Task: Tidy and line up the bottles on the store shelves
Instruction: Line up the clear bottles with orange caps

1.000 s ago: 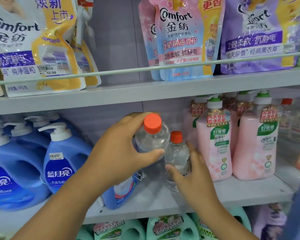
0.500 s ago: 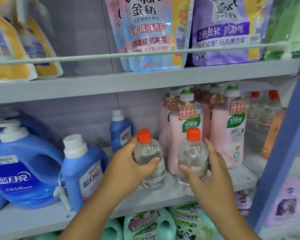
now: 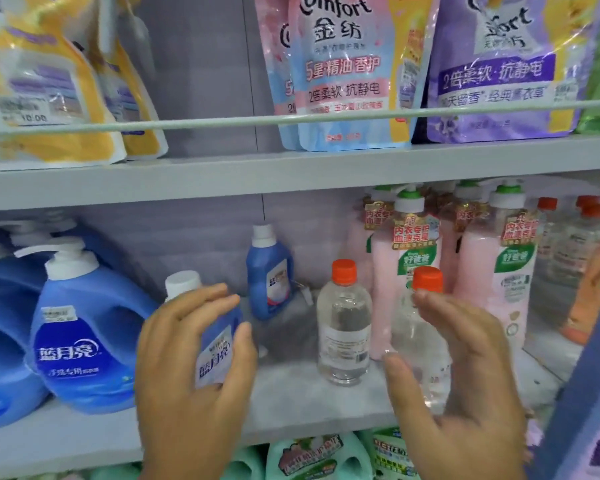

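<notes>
A clear bottle with an orange cap [image 3: 343, 323] stands alone on the middle shelf [image 3: 291, 403]. Just right of it, my right hand [image 3: 465, 375] holds a second clear orange-capped bottle [image 3: 420, 341] between thumb and fingers, near the shelf's front edge. My left hand [image 3: 194, 368] is spread in front of a blue detergent bottle with a white cap [image 3: 219, 355], fingers over its shoulder and thumb at its right side; whether it grips is unclear. A smaller blue bottle [image 3: 269, 271] stands further back.
Large blue pump jugs [image 3: 80, 327] fill the shelf's left. Pink bottles with green caps [image 3: 510, 271] and more orange-capped clear bottles [image 3: 568, 244] stand at the right. Refill pouches [image 3: 343, 74] line the upper shelf behind a rail. A blue upright [image 3: 589, 393] borders the right.
My left hand let go of the left clear bottle, which now stands free, and moved left to the white-capped blue bottle. My right hand stays around the other clear bottle.
</notes>
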The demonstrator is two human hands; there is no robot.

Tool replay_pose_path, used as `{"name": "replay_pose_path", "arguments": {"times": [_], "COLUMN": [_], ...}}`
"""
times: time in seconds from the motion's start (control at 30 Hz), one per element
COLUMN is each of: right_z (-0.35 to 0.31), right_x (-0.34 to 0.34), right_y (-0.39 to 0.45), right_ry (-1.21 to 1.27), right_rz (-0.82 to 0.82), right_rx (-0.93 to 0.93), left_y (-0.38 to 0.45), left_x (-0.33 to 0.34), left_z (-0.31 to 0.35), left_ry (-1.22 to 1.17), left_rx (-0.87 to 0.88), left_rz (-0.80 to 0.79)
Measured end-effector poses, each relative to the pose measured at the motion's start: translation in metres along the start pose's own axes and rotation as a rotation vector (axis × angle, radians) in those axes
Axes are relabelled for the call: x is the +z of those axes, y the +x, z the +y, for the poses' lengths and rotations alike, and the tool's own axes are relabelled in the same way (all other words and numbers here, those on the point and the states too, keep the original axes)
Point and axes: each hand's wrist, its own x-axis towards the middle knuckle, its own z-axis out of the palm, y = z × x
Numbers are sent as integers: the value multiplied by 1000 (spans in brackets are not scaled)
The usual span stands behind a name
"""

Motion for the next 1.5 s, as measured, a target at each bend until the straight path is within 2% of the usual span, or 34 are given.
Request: {"name": "replay_pose_path", "arguments": {"times": [0.03,0.1,0.2,0.37,0.5,0.67,0.87,1.0,1.2,1.33,1.5], "right_z": [-9,-22,-21,21,49,55,37,14,-7,-3,7], "right_x": [13,47,113,206,224,230,220,213,209,207,203], "right_y": [9,34,85,165,191,198,195,192,173,171,178], "right_ry": [44,64,-193,-595,-766,-726,-737,-646,-558,-443,-369], "right_rz": [-104,-399,-750,-1016,-1227,-1200,-1175,-1223,-1295,-1315,-1274], "right_rx": [-25,54,207,253,178,46,-19,58,143,249,252], "left_y": [1,1,-4,-4,-2,4,3,1,-7,-24,-33], "left_x": [-9,-19,-22,-28,-40,-43,-26,-6,11,10,16], "left_z": [-11,-34,-58,-76,-92,-101,-101,-102,-101,-107,-108], "left_ry": [56,88,35,-172,-255,-388,-445,-369,-291,-268,-251], "left_rx": [-25,-186,-434,-526,-539,-564,-511,-437,-433,-422,-416], "left_rz": [42,5,-150,-283,-403,-521,-497,-449,-384,-415,-268]}}
